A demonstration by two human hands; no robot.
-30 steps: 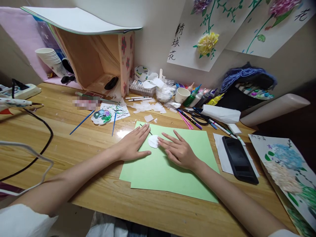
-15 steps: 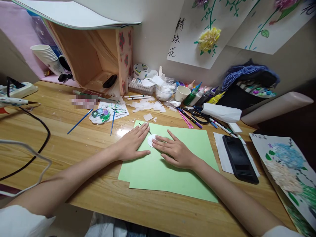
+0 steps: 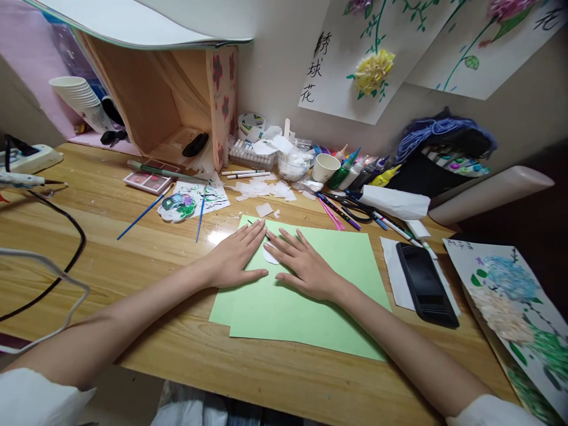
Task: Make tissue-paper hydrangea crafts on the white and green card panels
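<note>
Green paper (image 3: pixel 310 322) lies on the wooden table in front of me, looking like two overlapping sheets. My left hand (image 3: pixel 237 257) rests flat on its left part, fingers stretched out and holding nothing. Beside its fingertips a thin dark line or stick (image 3: pixel 267 236) shows in part. My right hand (image 3: pixel 306 263) lies open with fingers spread, partly over a small white round piece (image 3: pixel 270 254). The fingers of that hand cover the right side of the white piece, so its full outline is hidden.
Behind the paper lie white paper scraps (image 3: pixel 265 209), scissors (image 3: pixel 355 207) and paint bottles (image 3: pixel 350 168). A paint palette (image 3: pixel 176 208) and brushes sit at the left, near a glue gun (image 3: pixel 26 179). A phone (image 3: pixel 426 284) and a flower picture (image 3: pixel 510 307) lie at the right.
My right hand has shifted slightly up and left over the white piece, its fingers spreading wider. My left hand stays in place on the paper; the whole view has moved a little.
</note>
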